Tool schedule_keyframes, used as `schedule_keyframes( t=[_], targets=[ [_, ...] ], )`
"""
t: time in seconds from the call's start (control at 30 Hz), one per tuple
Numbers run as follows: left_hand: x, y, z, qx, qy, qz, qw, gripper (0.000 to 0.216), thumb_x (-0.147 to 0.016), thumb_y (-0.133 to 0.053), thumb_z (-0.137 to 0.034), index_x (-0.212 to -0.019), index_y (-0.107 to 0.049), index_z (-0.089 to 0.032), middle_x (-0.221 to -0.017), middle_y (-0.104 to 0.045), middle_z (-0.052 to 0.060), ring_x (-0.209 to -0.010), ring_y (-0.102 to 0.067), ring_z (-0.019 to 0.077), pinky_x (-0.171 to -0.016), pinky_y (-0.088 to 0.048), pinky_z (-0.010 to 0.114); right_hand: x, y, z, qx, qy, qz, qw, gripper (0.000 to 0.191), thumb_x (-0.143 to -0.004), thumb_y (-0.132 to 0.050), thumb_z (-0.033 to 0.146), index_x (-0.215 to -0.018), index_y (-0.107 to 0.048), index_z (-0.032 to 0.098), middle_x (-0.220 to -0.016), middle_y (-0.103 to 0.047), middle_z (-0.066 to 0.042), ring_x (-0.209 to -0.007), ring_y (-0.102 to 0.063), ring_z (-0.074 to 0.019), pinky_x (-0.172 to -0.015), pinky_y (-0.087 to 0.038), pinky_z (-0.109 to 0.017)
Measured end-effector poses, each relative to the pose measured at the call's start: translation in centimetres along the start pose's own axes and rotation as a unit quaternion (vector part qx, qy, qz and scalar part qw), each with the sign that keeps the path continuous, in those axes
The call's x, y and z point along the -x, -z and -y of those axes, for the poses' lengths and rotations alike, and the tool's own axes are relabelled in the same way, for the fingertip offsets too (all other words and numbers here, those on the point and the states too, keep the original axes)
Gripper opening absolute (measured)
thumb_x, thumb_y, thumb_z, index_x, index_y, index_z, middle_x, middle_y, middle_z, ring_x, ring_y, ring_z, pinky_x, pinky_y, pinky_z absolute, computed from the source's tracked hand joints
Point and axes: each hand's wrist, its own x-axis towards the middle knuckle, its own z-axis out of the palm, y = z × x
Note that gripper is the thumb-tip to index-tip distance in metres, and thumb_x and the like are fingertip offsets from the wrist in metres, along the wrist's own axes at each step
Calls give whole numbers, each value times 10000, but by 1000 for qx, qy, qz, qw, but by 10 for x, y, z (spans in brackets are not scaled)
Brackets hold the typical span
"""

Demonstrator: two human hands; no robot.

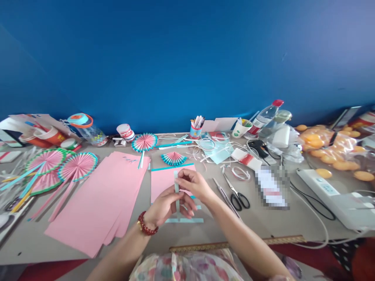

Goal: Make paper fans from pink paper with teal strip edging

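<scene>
A narrow pale-blue paper strip (176,187) stands upright between my hands above the desk. My left hand (164,206), with a red bead bracelet at its wrist, pinches the strip lower down. Higher up, the thumb and fingers of my right hand (197,186) are closed on the same strip. Beneath them lies a pink paper sheet (161,177) with a blue band along its far edge, partly hidden by my hands. More pale-blue strips (193,220) rest nearer to me. Behind the sheet sits a half-round pleated paper fan (174,159), pink with a blue rim.
Large pink sheets (96,203) are stacked at left, beside finished round fans (77,167). Black-handled scissors (238,199) and a craft knife (224,195) lie at right. Further right is a power strip (319,185) with cables. A wooden ruler (205,246) lies along the near edge.
</scene>
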Motion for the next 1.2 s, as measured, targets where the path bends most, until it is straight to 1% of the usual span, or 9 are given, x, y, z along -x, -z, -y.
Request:
schedule_keyframes(
  t=[0.1,0.2,0.3,0.4,0.6,0.77,0.9,1.03,1.2],
  targets=[
    [3,2,-1,33,-4,-1,999,342,-951,-519,-440,-1112,-572,-143,-906,-740,142,-785,-720,239,-736,-558,385,2,0,0,-58,-13,-18,998,367,-765,-724,485,-690,-507,199,-610,-428,72,-537,-410,-84,-530,-354,-229],
    [5,8,-1,29,-21,-47,998,350,-950,-511,-472,-1065,-579,-149,-909,-734,135,-804,-713,231,-706,-555,350,5,5,2,-51,3,-51,997,345,-758,-733,451,-670,-517,197,-637,-441,63,-586,-422,-94,-575,-362,-236],
    [4,11,0,-33,-53,-108,992,249,-915,-598,-405,-973,-565,-166,-860,-729,90,-688,-685,167,-566,-495,237,6,7,0,-26,4,-67,997,328,-760,-727,448,-665,-538,197,-636,-462,58,-594,-411,-99,-578,-338,-238],
    [3,10,0,-97,-71,-146,982,245,-902,-616,-408,-938,-554,-174,-784,-712,40,-490,-581,84,-424,-327,171,8,6,-4,-20,1,-82,996,323,-766,-721,459,-676,-550,200,-631,-480,55,-579,-412,-102,-567,-332,-241],
    [2,14,-7,-207,-79,-177,959,292,-879,-617,-455,-871,-591,-165,-598,-611,-31,-394,-431,47,-408,-280,175,14,4,-8,-3,-1,-109,994,342,-762,-723,479,-664,-562,193,-607,-497,49,-576,-420,-101,-556,-327,-238],
    [5,25,-15,-274,-81,-168,943,264,-912,-573,-405,-808,-580,-162,-595,-548,-45,-457,-410,53,-441,-299,172,20,7,-8,-15,-26,-90,996,318,-756,-734,463,-685,-588,189,-613,-509,45,-577,-423,-101,-540,-320,-236],
    [7,28,-16,-293,-79,-143,942,253,-921,-567,-383,-801,-594,-161,-656,-572,-28,-548,-484,76,-524,-386,185,27,8,-12,-49,-31,-110,992,276,-741,-768,435,-775,-629,199,-655,-560,36,-616,-504,-117,-586,-405,-242],
    [4,19,-9,-285,-85,-103,949,240,-902,-605,-371,-811,-637,-151,-764,-646,15,-717,-594,128,-709,-472,240,31,7,-14,-97,-12,-130,987,267,-756,-779,413,-779,-614,204,-686,-596,27,-651,-571,-130,-651,-466,-262],
    [2,6,7,-309,-70,-70,946,276,-910,-592,-381,-766,-635,-150,-751,-664,21,-716,-585,132,-680,-444,227,35,5,-12,-114,2,-110,987,257,-802,-747,413,-820,-596,205,-783,-654,-7,-666,-577,-132,-642,-479,-267]
  ],
)
